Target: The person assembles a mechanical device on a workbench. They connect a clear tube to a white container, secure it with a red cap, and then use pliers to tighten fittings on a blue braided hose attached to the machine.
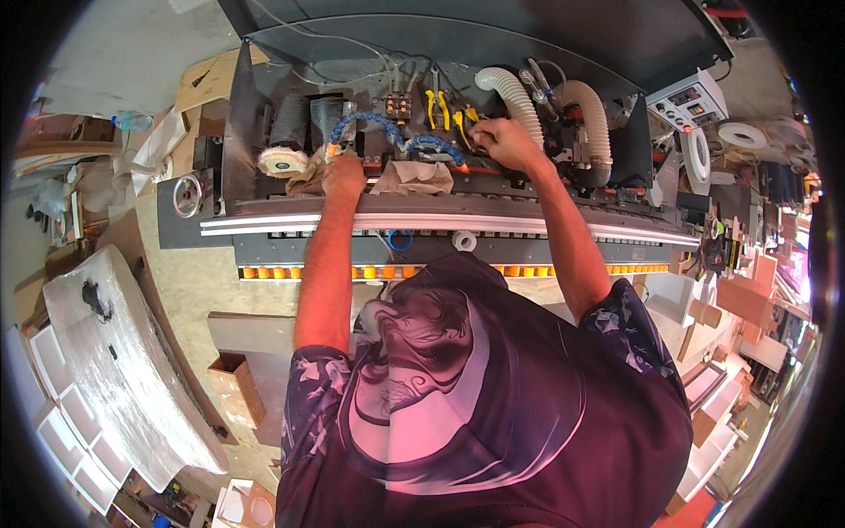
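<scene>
I classify the site as a workshop, apparently for woodwork or cabinetmaking. Indicators in my head view: a long industrial machine (458,207) with its grey cover (493,35) raised, fitted with ribbed hoses (521,104), a pale disc wheel (283,164) and a control box (691,103); yellow-handled pliers (430,110) inside; an open wooden box (242,396) on a concrete-like floor (198,286); at right, stacked boxes (748,299).

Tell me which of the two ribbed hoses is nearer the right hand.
The left, whiter ribbed hose, curving down close to the right hand; the other, beige hose sits farther right.
</scene>
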{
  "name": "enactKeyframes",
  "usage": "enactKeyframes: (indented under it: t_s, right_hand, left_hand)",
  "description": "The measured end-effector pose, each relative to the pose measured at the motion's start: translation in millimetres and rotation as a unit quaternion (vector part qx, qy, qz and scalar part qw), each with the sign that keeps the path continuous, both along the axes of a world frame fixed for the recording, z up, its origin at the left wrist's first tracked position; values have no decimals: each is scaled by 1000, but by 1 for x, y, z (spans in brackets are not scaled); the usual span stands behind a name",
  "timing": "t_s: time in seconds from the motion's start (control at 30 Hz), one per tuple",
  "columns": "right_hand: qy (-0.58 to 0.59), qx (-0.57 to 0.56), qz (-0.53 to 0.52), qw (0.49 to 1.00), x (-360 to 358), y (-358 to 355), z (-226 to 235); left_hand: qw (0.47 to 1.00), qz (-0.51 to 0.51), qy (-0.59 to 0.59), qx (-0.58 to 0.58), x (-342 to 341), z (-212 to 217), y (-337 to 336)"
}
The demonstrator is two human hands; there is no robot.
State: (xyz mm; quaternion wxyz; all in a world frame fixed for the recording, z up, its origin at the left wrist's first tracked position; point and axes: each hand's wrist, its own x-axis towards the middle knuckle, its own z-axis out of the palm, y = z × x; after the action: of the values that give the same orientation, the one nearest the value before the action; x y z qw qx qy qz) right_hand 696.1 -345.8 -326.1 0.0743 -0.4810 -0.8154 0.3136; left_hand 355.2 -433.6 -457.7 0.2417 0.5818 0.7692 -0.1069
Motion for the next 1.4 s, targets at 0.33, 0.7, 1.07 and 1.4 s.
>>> enactKeyframes:
  t_s: [0.33, 0.7, 1.07, 1.4]
  right_hand:
    - [-154, 33, -79, 984, -86, 50, -52]
    - [-194, -33, -80, 977, -88, 68, -64]
    - [-294, 18, -45, 955, -38, 41, -62]
    - [-352, 31, -23, 935, -46, 50, -63]
  left_hand:
    - [1000, 13, 0, -3, -3, 3, -5]
    - [999, 12, -1, 35, 1, -5, -9]
    - [998, 45, -10, 31, 10, 16, -9]
    - [996, 64, -55, -11, 13, 39, -7]
